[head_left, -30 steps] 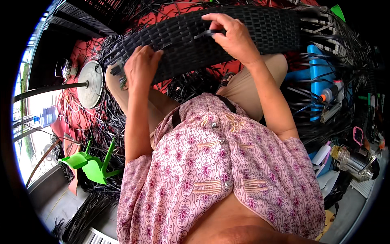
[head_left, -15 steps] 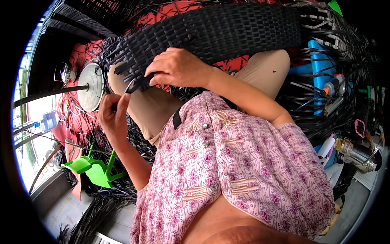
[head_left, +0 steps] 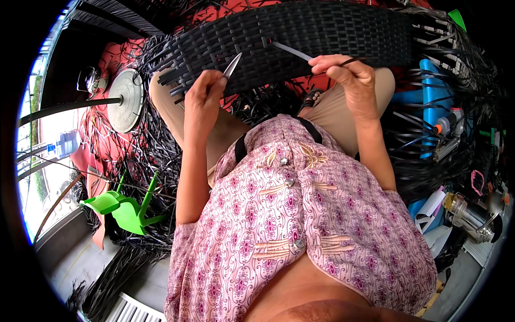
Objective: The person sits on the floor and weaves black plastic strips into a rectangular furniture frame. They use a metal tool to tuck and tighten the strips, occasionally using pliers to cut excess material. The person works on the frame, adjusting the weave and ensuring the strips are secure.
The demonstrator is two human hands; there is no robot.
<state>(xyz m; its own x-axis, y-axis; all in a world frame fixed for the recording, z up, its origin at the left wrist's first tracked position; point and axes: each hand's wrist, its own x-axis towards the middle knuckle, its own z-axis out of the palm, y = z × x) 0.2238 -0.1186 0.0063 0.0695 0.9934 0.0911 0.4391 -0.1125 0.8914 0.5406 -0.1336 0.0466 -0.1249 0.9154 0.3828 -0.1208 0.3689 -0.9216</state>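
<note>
Black woven panel (head_left: pixel 322 35) lying across the front of the seated person's knees. The left hand (head_left: pixel 204 102) has its fingers closed around a pointed metal blade (head_left: pixel 232 65), tip upward, near the panel's lower edge. The right hand (head_left: pixel 351 83) pinches a flat dark strip (head_left: pixel 292 51) between thumb and fingers; the strip slants up leftward to the weave. Loose black strips (head_left: pixel 163 145) cover much of the red floor (head_left: pixel 115 56).

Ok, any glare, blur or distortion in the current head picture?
Head view: the bright opening at far left is washed out; the woven black panel looks bowed, perhaps by the fisheye; corners fall to black; the blade in the left hand glints but looks unblurred.
</note>
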